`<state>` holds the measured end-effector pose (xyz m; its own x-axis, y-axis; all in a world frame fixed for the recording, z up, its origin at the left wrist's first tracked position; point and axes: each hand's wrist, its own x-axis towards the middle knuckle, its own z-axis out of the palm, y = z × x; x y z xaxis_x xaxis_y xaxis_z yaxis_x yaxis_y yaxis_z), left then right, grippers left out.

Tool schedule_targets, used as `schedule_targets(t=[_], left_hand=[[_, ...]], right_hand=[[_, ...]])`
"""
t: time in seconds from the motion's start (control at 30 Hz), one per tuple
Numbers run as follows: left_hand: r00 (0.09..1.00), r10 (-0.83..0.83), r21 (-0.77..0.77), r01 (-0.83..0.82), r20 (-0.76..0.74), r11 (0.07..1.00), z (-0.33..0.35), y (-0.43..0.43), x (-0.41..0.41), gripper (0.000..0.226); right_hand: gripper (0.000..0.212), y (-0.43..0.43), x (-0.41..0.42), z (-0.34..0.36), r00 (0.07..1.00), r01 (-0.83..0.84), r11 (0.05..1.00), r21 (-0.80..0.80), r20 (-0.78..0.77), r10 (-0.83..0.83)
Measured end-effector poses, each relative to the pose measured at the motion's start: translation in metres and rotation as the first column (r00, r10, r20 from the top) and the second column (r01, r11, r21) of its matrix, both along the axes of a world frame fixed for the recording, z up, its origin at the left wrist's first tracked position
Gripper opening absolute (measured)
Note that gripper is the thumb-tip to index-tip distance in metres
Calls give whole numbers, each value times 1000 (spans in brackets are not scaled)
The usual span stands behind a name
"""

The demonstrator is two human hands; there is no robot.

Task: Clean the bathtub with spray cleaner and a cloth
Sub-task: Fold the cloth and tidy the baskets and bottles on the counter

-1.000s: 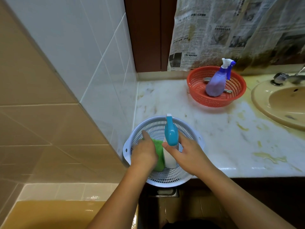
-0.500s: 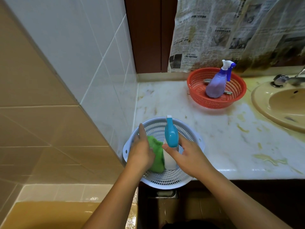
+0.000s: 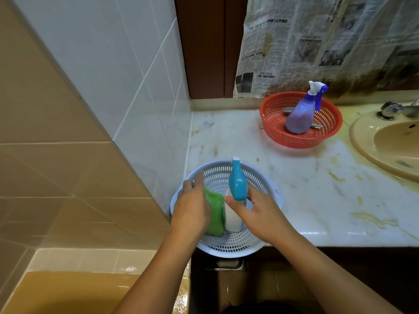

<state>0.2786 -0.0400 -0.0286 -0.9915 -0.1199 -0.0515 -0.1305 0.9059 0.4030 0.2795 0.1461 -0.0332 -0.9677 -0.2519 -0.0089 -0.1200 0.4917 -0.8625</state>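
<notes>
Both reach into basket (image 3: 269, 184): left hand (image 3: 192, 209) grips cloth (image 3: 215, 215), right hand (image 3: 260, 214) spray bottle (image 3: 237, 184).

Your counter (image 3: 226, 137) is pale marble, streaked with yellow stains. A blue basket (image 3: 217, 175) sits at its front left corner and overhangs the edge. A red basket (image 3: 274, 123) stands well apart at the back, and a sink (image 3: 390, 141) is set in on the right.

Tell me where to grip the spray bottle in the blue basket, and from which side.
Take the bottle by the narrow neck just under its teal head, from the right: it stands upright, and the cloth held by the left hand crowds its left. The right hand wraps there.
</notes>
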Motion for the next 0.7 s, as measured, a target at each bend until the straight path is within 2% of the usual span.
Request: schedule_targets(t=[0.23,0.43,0.5,0.6,0.7], left_hand=[[985,16,-67,-4,171,998,13,2,-3,80],[992,5,-35,-1,129,999,8,0,-6,76],[995,14,-18,-12,101,1000,5,-2,-7,67],[995,42,-69,-35,90,997,2,-5,-13,25],[991,21,-127,-4,134,992,1,-6,-18,16]], right_hand=[[17,0,0,1,1000,-1,1000,9,3,1],[21,0,0,1,1000,0,1000,19,2,0],[22,0,0,0,1000,-1,1000,23,2,1],[21,0,0,0,1000,3,1000,27,-4,-3],[17,0,1,0,1000,2,1000,28,1,-2]])
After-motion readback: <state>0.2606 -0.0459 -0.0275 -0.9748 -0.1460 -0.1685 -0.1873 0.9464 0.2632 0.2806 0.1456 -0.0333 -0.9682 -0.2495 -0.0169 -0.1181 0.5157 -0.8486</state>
